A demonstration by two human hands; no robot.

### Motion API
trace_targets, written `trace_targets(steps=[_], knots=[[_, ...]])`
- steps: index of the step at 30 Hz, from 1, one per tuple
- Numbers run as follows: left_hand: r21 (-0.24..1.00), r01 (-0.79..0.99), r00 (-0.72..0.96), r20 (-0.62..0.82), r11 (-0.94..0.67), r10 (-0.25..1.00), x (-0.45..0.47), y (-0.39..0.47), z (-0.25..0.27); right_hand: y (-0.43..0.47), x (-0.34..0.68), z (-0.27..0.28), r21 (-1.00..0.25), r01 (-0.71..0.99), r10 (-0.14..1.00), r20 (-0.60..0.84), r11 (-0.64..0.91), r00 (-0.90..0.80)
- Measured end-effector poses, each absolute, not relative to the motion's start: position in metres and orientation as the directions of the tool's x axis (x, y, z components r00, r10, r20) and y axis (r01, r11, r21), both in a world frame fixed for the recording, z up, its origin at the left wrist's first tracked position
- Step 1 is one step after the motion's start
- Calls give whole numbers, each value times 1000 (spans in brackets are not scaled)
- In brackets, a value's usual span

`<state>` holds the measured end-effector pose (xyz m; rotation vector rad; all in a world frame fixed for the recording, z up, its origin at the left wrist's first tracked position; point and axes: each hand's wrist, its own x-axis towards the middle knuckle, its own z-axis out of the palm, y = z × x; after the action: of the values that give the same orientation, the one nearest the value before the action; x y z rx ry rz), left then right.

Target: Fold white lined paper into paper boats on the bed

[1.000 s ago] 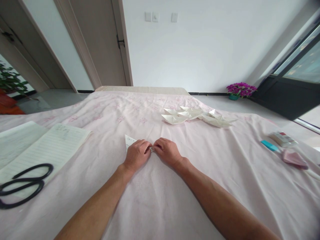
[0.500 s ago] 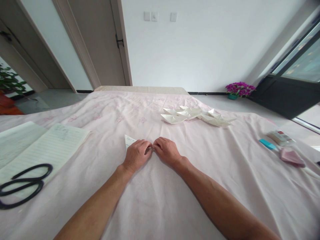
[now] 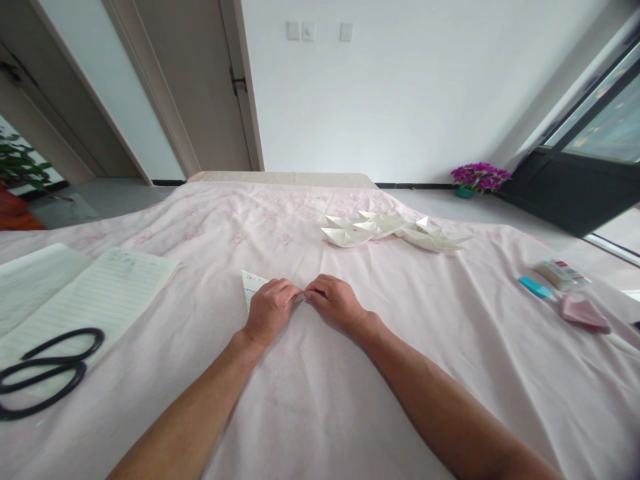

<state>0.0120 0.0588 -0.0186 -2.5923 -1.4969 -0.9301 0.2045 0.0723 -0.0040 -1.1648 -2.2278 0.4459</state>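
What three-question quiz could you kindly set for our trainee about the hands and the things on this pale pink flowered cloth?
1. Multiple choice: which thing lies partly over the lined white sheet of paper?
A) the magenta-flowered potted plant
B) the scissors with looped black handles
C) the dusty-pink object

2. True or false: the person's left hand touches the folded white paper with dark writing.

3. Fill the gap: in the picture, the small, flat, bright turquoise object lies to the ____ of the group of folded white paper boats.

Key: 1. B; 2. True; 3. right.
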Motion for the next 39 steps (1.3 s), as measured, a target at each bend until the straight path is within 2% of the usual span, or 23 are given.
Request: trace_targets(steps=[15,31,39], knots=[[491,707,310,432,-509,847,10,61,-16,80,205,-16,-512,632,813,334,582,-478],[446,725,330,444,-525,833,3,55,-14,76,200,-9,-478,686,836,312,548,-451],[442,737,330,424,-511,843,3,56,-19,76,200,-11,-440,687,816,327,578,-478]])
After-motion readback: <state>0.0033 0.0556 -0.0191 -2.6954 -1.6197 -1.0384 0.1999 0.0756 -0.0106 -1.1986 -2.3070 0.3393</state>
